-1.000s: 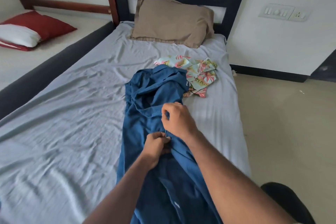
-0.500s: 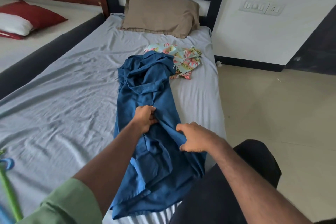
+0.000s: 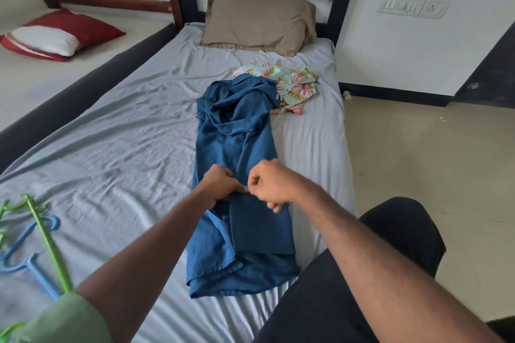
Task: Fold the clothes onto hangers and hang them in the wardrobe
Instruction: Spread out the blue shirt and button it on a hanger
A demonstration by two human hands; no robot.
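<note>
While both hands meet at its middle, the long blue cotton shirt (image 3: 237,181) lies lengthwise on the grey-sheeted bed (image 3: 111,147), collar toward the tan pillow (image 3: 259,15), hem toward the person. The left hand (image 3: 220,185) and right hand (image 3: 271,182) each pinch the fabric at the front placket, fingers curled, nearly touching. Green and blue plastic hangers (image 3: 41,242) lie well apart to the left, so the left hand is likely nearer for fetching one.

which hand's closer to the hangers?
Left. The left hand grips the blue shirt, on the side toward the hangers; the right hand is just beyond it.
</note>
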